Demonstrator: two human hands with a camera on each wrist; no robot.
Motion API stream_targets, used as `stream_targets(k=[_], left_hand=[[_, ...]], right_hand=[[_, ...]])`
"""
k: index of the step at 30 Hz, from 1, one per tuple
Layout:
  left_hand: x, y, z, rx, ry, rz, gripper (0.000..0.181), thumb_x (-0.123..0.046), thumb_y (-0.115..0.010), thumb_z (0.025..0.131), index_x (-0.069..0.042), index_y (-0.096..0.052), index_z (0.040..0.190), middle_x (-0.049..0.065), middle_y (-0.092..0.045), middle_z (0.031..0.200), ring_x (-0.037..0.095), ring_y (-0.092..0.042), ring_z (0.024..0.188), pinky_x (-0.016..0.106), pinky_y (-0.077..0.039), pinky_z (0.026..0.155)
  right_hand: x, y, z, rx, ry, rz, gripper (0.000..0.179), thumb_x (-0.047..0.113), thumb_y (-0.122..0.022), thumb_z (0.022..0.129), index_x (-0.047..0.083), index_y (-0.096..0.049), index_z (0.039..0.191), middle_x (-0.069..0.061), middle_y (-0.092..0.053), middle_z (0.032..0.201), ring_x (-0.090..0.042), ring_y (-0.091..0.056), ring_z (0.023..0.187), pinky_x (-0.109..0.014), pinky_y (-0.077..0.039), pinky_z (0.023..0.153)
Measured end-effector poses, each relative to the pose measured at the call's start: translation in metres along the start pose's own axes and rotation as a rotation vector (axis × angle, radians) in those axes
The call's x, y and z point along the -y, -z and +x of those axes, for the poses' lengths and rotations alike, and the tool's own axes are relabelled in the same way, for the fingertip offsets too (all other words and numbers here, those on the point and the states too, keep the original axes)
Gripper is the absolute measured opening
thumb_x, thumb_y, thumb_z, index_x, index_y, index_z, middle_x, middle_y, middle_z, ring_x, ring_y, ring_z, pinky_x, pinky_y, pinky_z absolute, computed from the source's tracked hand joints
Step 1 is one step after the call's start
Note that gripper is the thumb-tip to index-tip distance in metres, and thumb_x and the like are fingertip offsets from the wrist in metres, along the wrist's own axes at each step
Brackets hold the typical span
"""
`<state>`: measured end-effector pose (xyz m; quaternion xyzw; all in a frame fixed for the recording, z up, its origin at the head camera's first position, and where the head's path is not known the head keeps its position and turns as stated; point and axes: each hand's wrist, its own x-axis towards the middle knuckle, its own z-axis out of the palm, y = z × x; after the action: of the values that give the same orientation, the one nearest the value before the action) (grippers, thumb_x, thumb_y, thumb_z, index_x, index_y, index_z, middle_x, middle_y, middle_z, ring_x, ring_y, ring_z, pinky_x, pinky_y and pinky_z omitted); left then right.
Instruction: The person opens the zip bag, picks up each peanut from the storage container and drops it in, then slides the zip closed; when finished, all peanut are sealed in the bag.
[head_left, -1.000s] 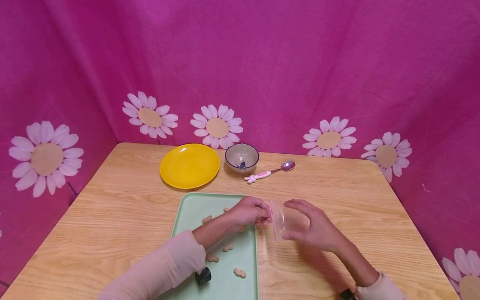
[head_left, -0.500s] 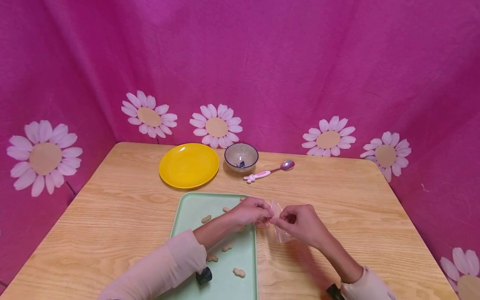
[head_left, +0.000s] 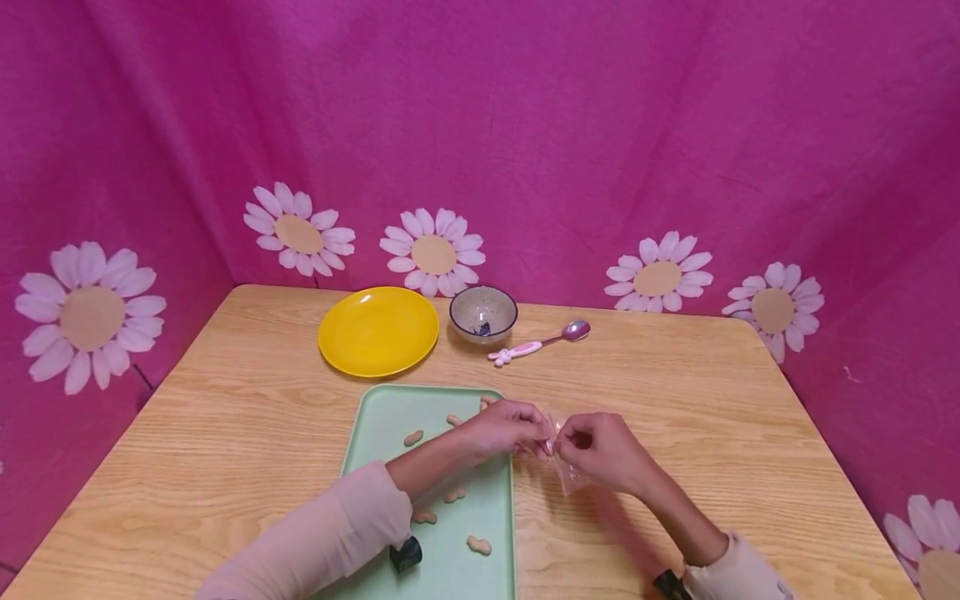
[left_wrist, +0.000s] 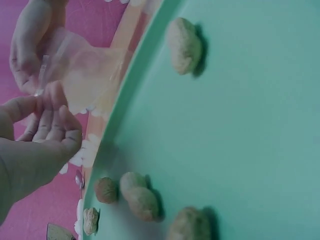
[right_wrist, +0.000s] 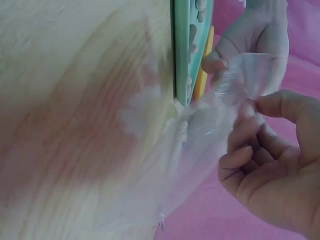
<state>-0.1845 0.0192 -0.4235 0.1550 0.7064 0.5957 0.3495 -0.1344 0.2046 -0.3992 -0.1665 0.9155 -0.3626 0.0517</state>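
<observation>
A clear plastic zip bag (head_left: pixel 570 477) hangs between the two hands, just past the right edge of a green tray (head_left: pixel 435 405). My left hand (head_left: pixel 510 429) pinches the bag's top edge between thumb and fingers. From the other side my right hand (head_left: pixel 606 450) pinches the same edge, its thumb and forefinger on the film (right_wrist: pixel 200 135). The fingertips of both hands are close together. Several unshelled peanuts (head_left: pixel 478 545) lie scattered on the tray under and around the left forearm. Nothing is visible inside the bag.
Behind the tray stand a yellow plate (head_left: pixel 378 332) and a speckled bowl (head_left: pixel 483 313) with a dark rim. A spoon (head_left: pixel 551 340) with a pink rabbit handle lies right of the bowl. Pink flowered cloth (head_left: pixel 525 150) hangs behind the wooden table (head_left: pixel 712 400).
My right hand, spread around the bag a second ago, has moved left and now pinches its edge. The bag has crumpled and tilted. My left hand has barely shifted.
</observation>
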Motion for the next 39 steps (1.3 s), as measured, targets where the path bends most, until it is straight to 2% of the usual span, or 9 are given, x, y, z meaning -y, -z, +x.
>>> stream_targets(k=[7, 11, 17, 22, 25, 28, 30, 34, 39], left_hand=[[0.003, -0.001, 0.001, 0.033, -0.063, 0.025, 0.017, -0.021, -0.052, 0.097, -0.01, -0.064, 0.093, 0.003, -0.067, 0.089, 0.014, -0.063, 0.088, 0.032, -0.049, 0.083], [0.0, -0.002, 0.002, 0.021, -0.081, 0.018, 0.016, -0.019, -0.052, 0.097, -0.01, -0.064, 0.093, 0.002, -0.067, 0.088, 0.014, -0.063, 0.086, 0.03, -0.05, 0.08], [-0.007, -0.006, 0.0, -0.028, -0.077, -0.016, 0.015, -0.014, -0.05, 0.096, -0.006, -0.062, 0.093, 0.003, -0.068, 0.089, 0.012, -0.065, 0.084, 0.028, -0.051, 0.077], [-0.004, -0.008, 0.001, -0.128, -0.053, -0.049, 0.011, -0.013, -0.055, 0.093, -0.006, -0.064, 0.095, 0.006, -0.074, 0.087, 0.013, -0.071, 0.081, 0.026, -0.055, 0.071], [-0.001, -0.009, 0.002, -0.187, -0.066, -0.076, 0.007, -0.008, -0.059, 0.091, -0.007, -0.06, 0.098, 0.011, -0.074, 0.085, 0.017, -0.072, 0.077, 0.028, -0.056, 0.066], [-0.001, -0.009, 0.001, -0.222, -0.112, -0.065, 0.011, -0.003, -0.06, 0.089, -0.009, -0.054, 0.096, 0.014, -0.073, 0.083, 0.019, -0.072, 0.073, 0.03, -0.056, 0.064], [-0.003, -0.009, -0.001, -0.235, -0.14, -0.016, 0.011, -0.002, -0.058, 0.089, -0.01, -0.053, 0.094, 0.011, -0.073, 0.082, 0.018, -0.071, 0.07, 0.033, -0.056, 0.065], [-0.006, -0.008, -0.006, -0.246, -0.163, 0.119, 0.012, -0.005, -0.057, 0.091, -0.012, -0.067, 0.094, 0.002, -0.069, 0.079, 0.013, -0.067, 0.068, 0.033, -0.055, 0.066], [-0.005, -0.009, -0.009, -0.253, -0.184, 0.236, 0.017, -0.008, -0.059, 0.089, -0.01, -0.074, 0.097, -0.001, -0.07, 0.075, 0.009, -0.064, 0.066, 0.024, -0.054, 0.064]], right_hand=[[0.005, -0.008, -0.004, -0.105, -0.025, 0.008, 0.012, 0.003, -0.062, 0.079, 0.01, -0.063, 0.071, 0.005, -0.056, 0.062, -0.002, -0.046, 0.058, -0.018, -0.039, 0.053], [0.008, -0.009, -0.005, -0.163, -0.034, 0.009, 0.013, 0.002, -0.059, 0.078, 0.011, -0.062, 0.069, 0.005, -0.055, 0.061, -0.003, -0.044, 0.056, -0.019, -0.036, 0.051], [0.009, -0.005, -0.007, -0.229, -0.093, 0.02, 0.012, 0.003, -0.06, 0.078, 0.011, -0.058, 0.068, 0.004, -0.051, 0.06, -0.004, -0.042, 0.053, -0.019, -0.034, 0.047], [0.008, -0.002, -0.008, -0.236, -0.111, 0.06, 0.008, 0.003, -0.063, 0.079, 0.008, -0.057, 0.08, 0.001, -0.058, 0.062, -0.004, -0.047, 0.053, -0.02, -0.037, 0.045], [0.007, -0.002, -0.007, -0.24, -0.077, 0.067, 0.014, 0.0, -0.064, 0.08, 0.008, -0.055, 0.086, -0.001, -0.061, 0.064, -0.005, -0.051, 0.054, -0.019, -0.041, 0.047], [0.006, -0.003, -0.006, -0.256, -0.017, 0.011, 0.013, -0.001, -0.064, 0.08, 0.009, -0.061, 0.087, 0.001, -0.061, 0.064, -0.004, -0.049, 0.054, -0.018, -0.042, 0.049], [0.005, -0.004, -0.006, -0.275, 0.022, -0.044, 0.012, -0.002, -0.063, 0.08, 0.009, -0.067, 0.084, 0.003, -0.059, 0.063, -0.002, -0.045, 0.054, -0.018, -0.04, 0.048], [0.004, -0.002, -0.006, -0.312, 0.096, -0.126, 0.016, -0.002, -0.06, 0.077, 0.008, -0.072, 0.078, 0.007, -0.054, 0.057, 0.001, -0.038, 0.051, -0.017, -0.033, 0.045], [0.0, 0.002, -0.006, -0.332, 0.232, -0.177, 0.015, -0.001, -0.061, 0.073, 0.011, -0.07, 0.07, 0.009, -0.057, 0.057, 0.005, -0.041, 0.051, -0.016, -0.038, 0.047]])
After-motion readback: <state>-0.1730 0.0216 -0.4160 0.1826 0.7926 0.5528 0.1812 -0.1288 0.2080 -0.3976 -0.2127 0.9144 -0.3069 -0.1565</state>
